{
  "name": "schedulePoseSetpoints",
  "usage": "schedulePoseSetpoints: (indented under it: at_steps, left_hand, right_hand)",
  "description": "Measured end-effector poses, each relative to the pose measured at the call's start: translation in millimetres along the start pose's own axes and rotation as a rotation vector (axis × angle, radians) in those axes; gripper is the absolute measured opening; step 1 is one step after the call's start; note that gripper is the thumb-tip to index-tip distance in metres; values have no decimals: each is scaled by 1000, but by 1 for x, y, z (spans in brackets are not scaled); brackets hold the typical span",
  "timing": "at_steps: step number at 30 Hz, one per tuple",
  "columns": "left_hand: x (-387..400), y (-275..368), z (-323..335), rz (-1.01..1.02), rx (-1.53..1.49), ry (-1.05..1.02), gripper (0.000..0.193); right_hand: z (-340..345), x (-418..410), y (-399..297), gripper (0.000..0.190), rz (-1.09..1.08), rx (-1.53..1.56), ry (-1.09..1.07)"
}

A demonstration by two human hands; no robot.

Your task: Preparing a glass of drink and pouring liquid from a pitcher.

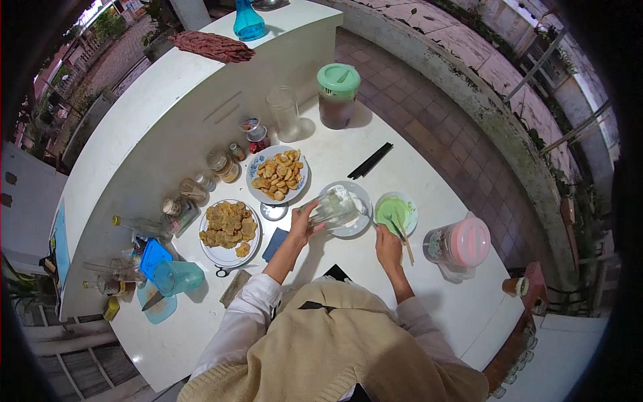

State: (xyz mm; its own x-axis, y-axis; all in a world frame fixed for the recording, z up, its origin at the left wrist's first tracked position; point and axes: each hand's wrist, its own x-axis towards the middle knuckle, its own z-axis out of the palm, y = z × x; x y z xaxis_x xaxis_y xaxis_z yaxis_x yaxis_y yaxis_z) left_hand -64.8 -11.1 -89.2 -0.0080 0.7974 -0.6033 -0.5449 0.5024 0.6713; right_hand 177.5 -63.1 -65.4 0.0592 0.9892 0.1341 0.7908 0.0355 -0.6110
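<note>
My left hand (303, 224) is closed around a clear jar (334, 211), tilted over a white plate (346, 231) with its mouth to the right. White creamy stuff (351, 201) lies on the plate by the jar's mouth. My right hand (389, 246) grips a metal spoon (365, 212) whose bowl is at the white stuff. Just right of the plate stands a small bowl of green paste (396, 208), with a dark-handled utensil and wooden chopsticks (406, 238) resting in it.
Left of my hands are a plate of fried slices (279, 176), a plate of fried fritters (231, 226) and scissors (233, 269). A pink-lidded pitcher (469, 242) stands right, a green-lidded container (338, 95) at the back. A knife (152, 301) lies far left.
</note>
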Motion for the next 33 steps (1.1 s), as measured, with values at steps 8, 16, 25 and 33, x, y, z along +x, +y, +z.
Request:
schedulePoseSetpoints:
  at_steps: [8,16,25,33]
  left_hand:
    - [-17,14,16,27,123,29,54]
    - [-21,19,15,21,196,86,50]
    - [-21,19,11,60,206,61,53]
    - [-17,13,8,5,67,112,49]
  right_hand:
    - [46,-8,19,21,41,-3,-142]
    - [69,-17,12,21,47,167,-158]
    - [43,-5,19,20,715,831,-383]
    - [16,3,40,21,526,704,-184]
